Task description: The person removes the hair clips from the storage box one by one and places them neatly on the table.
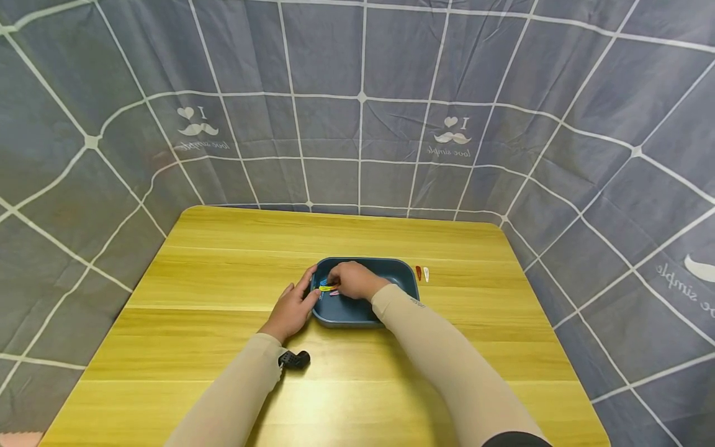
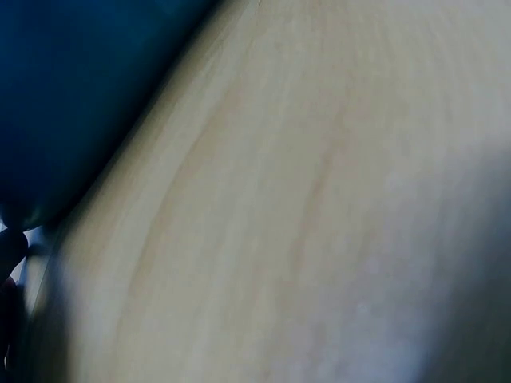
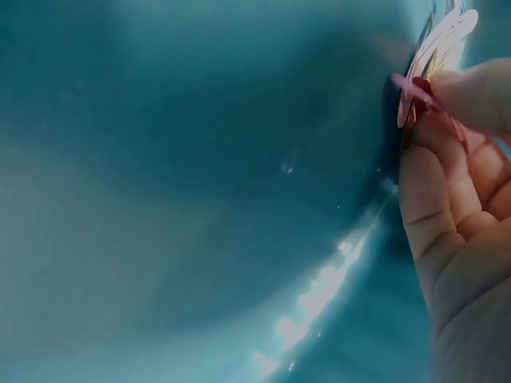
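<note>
Right hand (image 1: 353, 280) pinched hair clips (image 1: 327, 287) inside the blue tray (image 1: 391, 270); left hand (image 1: 293, 307), fingers relaxed, touched its 9 o'clock rim.

Both sleeved arms reach forward, left hand (image 1: 292, 308) open and flat, right hand (image 1: 353, 279) with fingers curled, pinching.

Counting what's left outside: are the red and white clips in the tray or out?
Out. The red clip and white clip lie on the table, beside the tray.
</note>
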The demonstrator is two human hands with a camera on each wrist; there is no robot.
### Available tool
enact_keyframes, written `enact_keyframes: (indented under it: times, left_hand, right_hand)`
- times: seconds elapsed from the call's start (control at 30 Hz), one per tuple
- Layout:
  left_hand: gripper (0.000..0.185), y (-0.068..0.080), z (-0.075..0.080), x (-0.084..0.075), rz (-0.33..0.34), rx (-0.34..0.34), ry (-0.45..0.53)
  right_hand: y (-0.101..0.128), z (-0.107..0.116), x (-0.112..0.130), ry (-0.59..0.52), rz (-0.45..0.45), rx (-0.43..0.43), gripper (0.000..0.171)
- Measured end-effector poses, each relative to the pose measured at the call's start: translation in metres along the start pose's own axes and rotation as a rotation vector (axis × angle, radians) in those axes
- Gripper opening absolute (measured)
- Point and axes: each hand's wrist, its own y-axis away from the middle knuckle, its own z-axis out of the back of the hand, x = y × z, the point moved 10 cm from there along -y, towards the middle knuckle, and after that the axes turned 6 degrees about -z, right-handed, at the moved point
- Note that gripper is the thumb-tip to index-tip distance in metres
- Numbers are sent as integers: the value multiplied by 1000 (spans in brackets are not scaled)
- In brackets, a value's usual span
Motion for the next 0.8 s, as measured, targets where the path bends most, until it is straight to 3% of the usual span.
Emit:
enact_keyframes:
  times: [0.23, 0.53, 0.8]
  left_hand:
    - [53, 0, 1, -2, -9, -5, 1]
    - [53, -1, 0, -1, -11, -5, 3]
    - [54, -2, -2, 3, -10, -6, 6]
  right_hand:
    - [1, 5, -4, -44, -1, -47, 23]
    - [0, 5, -10, -111, -55, -35, 20]
    - [1, 10, -11, -145, -53, -32, 14]
